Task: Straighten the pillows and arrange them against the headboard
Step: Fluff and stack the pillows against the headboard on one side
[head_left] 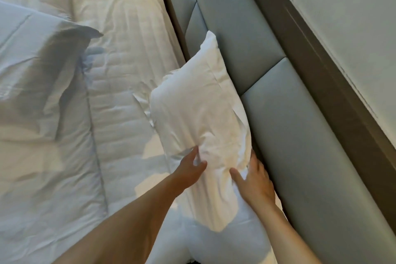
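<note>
Two bare forearms reach in from the bottom edge toward a plump white pillow (199, 126) in a wrinkled cotton case. It stands on its long edge, leaning against the padded grey-blue upholstered headboard (267, 66), one pointed corner up against a panel seam. Its lower end overlaps a second white pillow (231, 246) lying flat at the bottom of the view, just beside the headboard.

No brand, label or writing can be read anywhere on the bedding or the headboard.

The left hand (189, 174) grips the pillow's bed-side face, thumb and fingers pinching a bunch of the case fabric. The right hand (255, 182) is spread open, fingers apart, palm pressed flat on the pillow's near end on the headboard side, its outer edge just beside the headboard padding. The hands sit close together on the same end of the pillow, not touching each other.

To the left, a quilted white mattress cover (122, 83) lies bare, and a rumpled white duvet (38, 113) is folded back across the far left. Beyond the headboard a dark brown trim strip (317, 70) runs beside a pale wall (351, 17).
</note>
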